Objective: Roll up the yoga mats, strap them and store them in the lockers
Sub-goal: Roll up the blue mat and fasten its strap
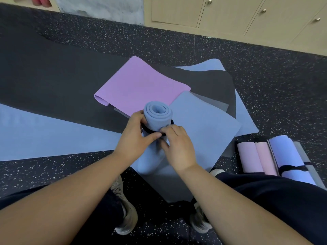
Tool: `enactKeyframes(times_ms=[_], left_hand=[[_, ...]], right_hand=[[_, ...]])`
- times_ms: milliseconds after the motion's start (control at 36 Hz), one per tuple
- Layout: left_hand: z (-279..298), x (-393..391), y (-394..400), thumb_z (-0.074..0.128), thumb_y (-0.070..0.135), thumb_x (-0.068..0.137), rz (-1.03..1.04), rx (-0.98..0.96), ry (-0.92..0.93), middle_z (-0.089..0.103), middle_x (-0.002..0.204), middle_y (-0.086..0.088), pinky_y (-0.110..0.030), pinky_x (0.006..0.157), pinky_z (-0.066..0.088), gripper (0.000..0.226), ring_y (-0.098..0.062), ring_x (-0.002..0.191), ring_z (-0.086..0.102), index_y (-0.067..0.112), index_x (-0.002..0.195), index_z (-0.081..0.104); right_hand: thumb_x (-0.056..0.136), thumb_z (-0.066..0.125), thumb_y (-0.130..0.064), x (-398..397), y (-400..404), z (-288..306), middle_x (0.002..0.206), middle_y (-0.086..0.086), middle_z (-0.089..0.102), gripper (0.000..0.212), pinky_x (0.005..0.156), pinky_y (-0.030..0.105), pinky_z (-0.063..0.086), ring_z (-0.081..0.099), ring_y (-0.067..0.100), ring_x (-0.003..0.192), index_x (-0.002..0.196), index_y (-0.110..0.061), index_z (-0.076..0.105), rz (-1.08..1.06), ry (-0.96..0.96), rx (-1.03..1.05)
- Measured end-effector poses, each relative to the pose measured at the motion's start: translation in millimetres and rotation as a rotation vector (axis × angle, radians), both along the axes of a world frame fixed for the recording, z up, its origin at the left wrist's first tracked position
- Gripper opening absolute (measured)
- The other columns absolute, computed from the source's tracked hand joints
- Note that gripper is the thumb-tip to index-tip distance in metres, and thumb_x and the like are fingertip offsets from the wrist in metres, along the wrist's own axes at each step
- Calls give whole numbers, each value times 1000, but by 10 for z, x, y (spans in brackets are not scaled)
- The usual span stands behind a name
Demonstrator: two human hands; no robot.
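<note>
Rolled mat: I see a light blue foam yoga mat [155, 119] rolled into a tube and standing on end on the dark speckled rubber floor [265, 71], its spiral end facing up at me.
Strap: a black strap [150, 131] circles the roll a little below its top rim.
Left hand: the left hand [136, 137] wraps the left side of the roll; its fingers [141, 116] curl behind the tube and the thumb presses on the strap at the front.
Right hand: the right hand [178, 147] meets it at the front, its fingers [169, 129] pinching the strap against the roll.
Flat mats: a lilac foam mat [141, 85], partly curled at its left edge, lies beyond the roll over a dark grey mat [53, 76]; more blue mats are spread around.
Finished rolls: at my right, a pink rolled mat [251, 157] lies beside a blue rolled mat with a black strap [286, 156].
Lockers: pale wooden locker doors with metal knobs [230, 13] line the far wall, well apart from the roll.
</note>
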State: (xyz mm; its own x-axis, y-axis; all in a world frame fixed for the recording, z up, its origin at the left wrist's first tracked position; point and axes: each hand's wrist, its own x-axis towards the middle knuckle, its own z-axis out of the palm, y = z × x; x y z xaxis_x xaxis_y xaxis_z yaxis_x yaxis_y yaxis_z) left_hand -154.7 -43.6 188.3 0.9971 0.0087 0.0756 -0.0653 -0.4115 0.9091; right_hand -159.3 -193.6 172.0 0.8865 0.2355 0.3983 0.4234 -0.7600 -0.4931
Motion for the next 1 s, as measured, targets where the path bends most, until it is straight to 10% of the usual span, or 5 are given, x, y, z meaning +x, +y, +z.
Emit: enactKeyframes(times_ms=[361,583,861,1000], left_hand=[[-101,44,12,71,6,83,-88,409,-164,44,128,-1,-41,78,51,36,-20,85,54,7,116,57],[-236,127,52,60,20,79,-80,728,-661,58,101,-8,-37,72,47,25,-24,92,46,13,102,53],[-295,156,98,65,9,79,-94,782,-677,55,95,-3,-39,58,49,3,-22,79,43,11,77,64],[-398,84,169,61,13,81,-137,803,-617,61,79,-1,-35,60,43,16,-22,76,49,19,90,50]], right_hand=[[75,62,-5,168,-73,-121,75,7,60,3,65,33,43,56,31,70,75,-8,62,-103,-58,-50],[82,47,-12,130,-95,-161,88,7,62,13,67,30,40,43,19,83,83,-8,59,-45,-57,-24],[91,52,-6,117,-31,-50,103,8,62,16,70,39,44,55,28,93,104,-8,61,17,212,-105],[85,42,-30,170,-98,-124,64,4,56,26,43,27,37,54,26,52,74,-9,55,-49,-22,-290]])
